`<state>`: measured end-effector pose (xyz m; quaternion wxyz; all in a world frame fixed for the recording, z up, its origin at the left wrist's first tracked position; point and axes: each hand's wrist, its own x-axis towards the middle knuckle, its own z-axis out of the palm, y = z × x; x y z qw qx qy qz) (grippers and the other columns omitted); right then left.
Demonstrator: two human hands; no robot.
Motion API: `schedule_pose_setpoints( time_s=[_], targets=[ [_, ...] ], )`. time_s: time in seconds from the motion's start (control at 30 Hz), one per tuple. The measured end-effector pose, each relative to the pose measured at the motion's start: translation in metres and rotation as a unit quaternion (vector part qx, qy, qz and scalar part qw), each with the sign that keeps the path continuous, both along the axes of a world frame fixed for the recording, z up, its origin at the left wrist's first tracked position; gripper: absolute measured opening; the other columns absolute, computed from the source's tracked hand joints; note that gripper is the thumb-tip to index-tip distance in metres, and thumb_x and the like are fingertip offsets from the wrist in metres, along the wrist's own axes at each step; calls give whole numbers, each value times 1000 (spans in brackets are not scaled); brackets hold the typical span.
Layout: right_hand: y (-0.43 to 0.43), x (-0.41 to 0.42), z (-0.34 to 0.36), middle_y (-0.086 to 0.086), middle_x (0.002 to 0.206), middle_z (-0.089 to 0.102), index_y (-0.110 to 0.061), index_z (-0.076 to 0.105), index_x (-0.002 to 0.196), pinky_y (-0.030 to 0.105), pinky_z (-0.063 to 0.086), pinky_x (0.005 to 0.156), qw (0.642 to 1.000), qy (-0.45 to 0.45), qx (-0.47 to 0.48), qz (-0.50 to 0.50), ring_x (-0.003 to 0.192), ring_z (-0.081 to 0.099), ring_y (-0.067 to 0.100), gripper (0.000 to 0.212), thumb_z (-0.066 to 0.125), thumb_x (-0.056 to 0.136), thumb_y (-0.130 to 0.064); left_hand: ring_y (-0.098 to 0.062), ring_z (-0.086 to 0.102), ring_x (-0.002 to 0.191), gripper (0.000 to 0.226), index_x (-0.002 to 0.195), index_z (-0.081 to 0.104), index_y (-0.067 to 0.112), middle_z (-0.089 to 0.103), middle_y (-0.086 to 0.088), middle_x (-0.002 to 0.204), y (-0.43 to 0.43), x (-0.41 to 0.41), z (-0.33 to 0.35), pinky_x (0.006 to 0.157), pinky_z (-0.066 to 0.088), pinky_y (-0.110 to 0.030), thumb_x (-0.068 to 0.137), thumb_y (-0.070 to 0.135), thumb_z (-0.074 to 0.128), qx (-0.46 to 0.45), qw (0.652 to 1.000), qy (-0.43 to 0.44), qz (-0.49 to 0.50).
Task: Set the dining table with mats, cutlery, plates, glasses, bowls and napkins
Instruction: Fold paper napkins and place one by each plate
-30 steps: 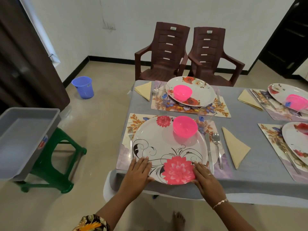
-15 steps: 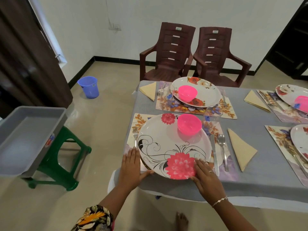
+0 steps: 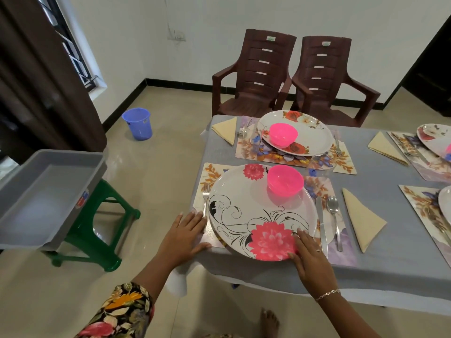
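A bowl (image 3: 285, 179) sits on the near plate (image 3: 244, 211), which lies on a mat (image 3: 210, 170); fork (image 3: 205, 203) left of it, knife (image 3: 321, 224), spoon (image 3: 334, 219) and napkin (image 3: 361, 219) right

We see white walls (image 3: 244, 15) with black skirting (image 3: 175, 83), a glossy beige floor (image 3: 158, 191), one brown plastic chair (image 3: 258, 76) beside its twin (image 3: 324, 76) at the table (image 3: 380, 176)'s far edge, a blue bucket (image 3: 138, 124) near the barred window (image 3: 80, 62), and a grey tray (image 3: 48, 191) on a green stool (image 3: 97, 230).

A big white plate (image 3: 246, 211) with pink flowers is lying on a mat (image 3: 341, 250), a pink bowl (image 3: 285, 179) sitting on it.
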<state>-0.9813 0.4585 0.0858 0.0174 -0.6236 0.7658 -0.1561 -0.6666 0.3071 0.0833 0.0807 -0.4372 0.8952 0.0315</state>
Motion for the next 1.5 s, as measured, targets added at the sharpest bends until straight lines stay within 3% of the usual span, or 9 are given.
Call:
schedule_pose_setpoints(
  time_s=[0.17, 0.27, 0.47, 0.93, 1.03, 1.13, 1.3, 1.4, 1.5],
  targets=[
    [5, -9, 8, 22, 121, 60, 5, 59, 117, 52, 43, 87, 999, -42, -17, -28, 112, 57, 41, 73, 16, 98, -50, -23, 64, 109, 69, 114, 67, 11, 66, -7, 120, 3, -6, 2, 97, 46, -38, 99, 48, 10, 9, 999, 31, 24],
    [4, -20, 12, 21, 128, 55, 3, 55, 124, 52, 43, 91, 993, -82, -25, -78, 121, 50, 39, 44, 43, 97, -29, -28, 64, 108, 51, 121, 60, 8, 63, -11, 123, -8, -18, 10, 82, 52, -46, 89, 35, 32, 9, 996, 66, 55],
    [0, -38, 22, 28, 118, 60, 10, 59, 116, 54, 40, 91, 992, -53, -11, -110, 111, 56, 45, 40, 56, 80, -9, -26, -3, 146, 84, 149, -4, 12, -7, -2, 157, -25, -28, -2, 117, 2, -43, 76, 55, -10, 48, 992, 87, 77],
    [-10, -68, 5, 17, 121, 62, -1, 59, 121, 48, 49, 86, 983, 71, 163, -47, 109, 61, 36, 62, 78, 67, -27, -46, 26, 137, 66, 141, 37, -1, 33, -22, 148, -4, -40, -17, 105, 25, -59, 90, 38, 19, -10, 974, 167, 156],
    [-5, -72, 7, 12, 150, 29, -7, 29, 143, 40, 18, 114, 986, 49, 152, -55, 140, 24, 30, 54, 43, 96, -29, -45, 35, 131, 57, 135, 43, -5, 42, -25, 141, 7, -43, -17, 102, 32, -56, 90, 29, 28, -55, 972, 188, 132],
    [-4, -75, 6, 6, 156, 10, -12, 12, 148, 33, 1, 116, 989, 24, 130, -70, 145, 4, 25, 52, 25, 101, -30, -34, 29, 134, 56, 134, 43, -5, 44, -23, 140, 20, -47, -19, 114, 15, -38, 93, 28, 27, -73, 968, 207, 123],
    [-12, -69, 8, 11, 150, 26, -8, 27, 144, 38, 10, 112, 992, 27, 125, -9, 140, 24, 33, 71, 17, 87, -49, -27, 31, 130, 58, 133, 41, -7, 50, -25, 135, 37, -50, -16, 115, 2, -23, 99, 32, 18, -32, 966, 232, 108],
    [-15, -63, 4, 8, 155, 10, -9, 9, 147, 31, -4, 114, 988, -3, 152, -2, 145, 7, 24, 96, -5, 68, -61, -27, 32, 130, 57, 135, 40, -7, 48, -25, 136, 38, -51, -17, 115, -1, -19, 89, 26, 31, -15, 962, 248, 110],
    [-17, -62, -1, 9, 156, 11, -9, 9, 148, 28, -7, 112, 991, -21, 129, -35, 145, 8, 23, 94, 6, 73, -65, -28, 34, 134, 64, 140, 32, -6, 38, -23, 144, 36, -52, -21, 114, -5, -16, 89, 32, 30, -5, 959, 258, 121]
  ],
)
